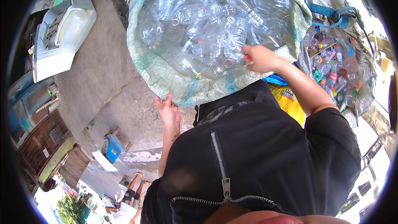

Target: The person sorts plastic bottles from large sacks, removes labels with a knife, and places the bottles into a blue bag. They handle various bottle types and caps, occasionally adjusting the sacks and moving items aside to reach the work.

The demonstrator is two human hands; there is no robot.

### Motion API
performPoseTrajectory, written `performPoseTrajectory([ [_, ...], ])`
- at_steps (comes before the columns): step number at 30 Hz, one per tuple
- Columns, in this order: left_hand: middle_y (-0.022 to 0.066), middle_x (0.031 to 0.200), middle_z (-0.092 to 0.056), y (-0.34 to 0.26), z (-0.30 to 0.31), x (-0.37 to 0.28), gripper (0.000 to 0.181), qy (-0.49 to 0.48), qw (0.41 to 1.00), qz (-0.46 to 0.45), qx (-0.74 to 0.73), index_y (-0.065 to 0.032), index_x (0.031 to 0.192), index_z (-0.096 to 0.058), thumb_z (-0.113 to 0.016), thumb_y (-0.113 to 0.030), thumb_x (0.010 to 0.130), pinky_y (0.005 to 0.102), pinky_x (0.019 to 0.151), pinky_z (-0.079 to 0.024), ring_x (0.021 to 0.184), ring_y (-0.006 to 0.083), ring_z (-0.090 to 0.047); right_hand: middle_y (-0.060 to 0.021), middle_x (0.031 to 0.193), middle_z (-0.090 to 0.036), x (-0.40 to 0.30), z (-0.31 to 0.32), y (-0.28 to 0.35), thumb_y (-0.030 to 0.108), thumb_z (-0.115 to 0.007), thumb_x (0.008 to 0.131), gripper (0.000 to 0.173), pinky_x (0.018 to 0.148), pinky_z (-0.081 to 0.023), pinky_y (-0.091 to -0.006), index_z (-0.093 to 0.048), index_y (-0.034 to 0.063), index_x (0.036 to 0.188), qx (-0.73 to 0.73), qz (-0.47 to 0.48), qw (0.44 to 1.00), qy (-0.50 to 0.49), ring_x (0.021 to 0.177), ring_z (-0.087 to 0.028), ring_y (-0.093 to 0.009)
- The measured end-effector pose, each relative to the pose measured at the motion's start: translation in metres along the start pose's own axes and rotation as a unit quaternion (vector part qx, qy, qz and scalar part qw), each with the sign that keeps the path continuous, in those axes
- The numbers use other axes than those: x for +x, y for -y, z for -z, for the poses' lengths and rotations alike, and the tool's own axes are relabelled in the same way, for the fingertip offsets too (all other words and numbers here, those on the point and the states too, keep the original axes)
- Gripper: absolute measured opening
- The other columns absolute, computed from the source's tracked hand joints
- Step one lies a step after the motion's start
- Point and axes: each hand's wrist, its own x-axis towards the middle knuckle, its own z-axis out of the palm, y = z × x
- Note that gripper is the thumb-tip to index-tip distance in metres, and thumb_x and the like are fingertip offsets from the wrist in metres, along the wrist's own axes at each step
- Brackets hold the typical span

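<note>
A pale green woven plastic sack (211,88) with blue-green stripes stands wide open before me. It is full of clear plastic bottles (199,14), mostly uncapped and lying at many angles. My right hand (261,58), slightly blurred, reaches over the near right rim. Its fingers close around a small red piece (247,59), apparently a bottle cap; whether a bottle is attached cannot be told. At the lower left rim, my left hand (168,112) is palm up with fingertips touching the sack's edge. Whether those fingers pinch the fabric is unclear.
A second large sack to the right holds mixed coloured bottles (334,68), with a blue strap (323,10) above it. Beside my right arm lies a yellow printed bag (287,99). White plastic housings (70,28) and a blue box (113,149) stand leftward. A person (130,196) is behind.
</note>
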Motion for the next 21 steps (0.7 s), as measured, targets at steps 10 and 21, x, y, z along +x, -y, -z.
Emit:
performPoseTrajectory([
  [10,0.0153,0.136,-0.038,-0.019,-0.185,-0.009,0.054,0.227,0.679,-0.485,0.502,-0.0164,0.123,-0.055,-0.073,-0.027,0.073,0.0453,0.103,-0.032,0.125,0.0335,-0.036,-0.0208,0.108,-0.061,-0.091,0.013,-0.144,0.018,-0.061,0.080,0.045,0.080,-0.048,-0.0406,-0.051,0.0092,0.124,0.065,-0.174,0.967,-0.174,0.096,-0.061,-0.034],
  [21,0.0104,0.141,-0.038,0.065,-0.181,0.051,0.093,0.319,0.452,-0.383,0.740,-0.0224,0.143,-0.027,-0.076,-0.025,0.064,0.0394,0.105,-0.033,0.127,0.0288,-0.039,-0.0120,0.082,-0.057,-0.082,-0.062,-0.203,0.006,-0.059,0.070,0.007,0.072,-0.049,-0.0417,-0.056,0.0049,0.077,-0.088,0.046,0.960,-0.262,0.083,-0.060,-0.033],
])
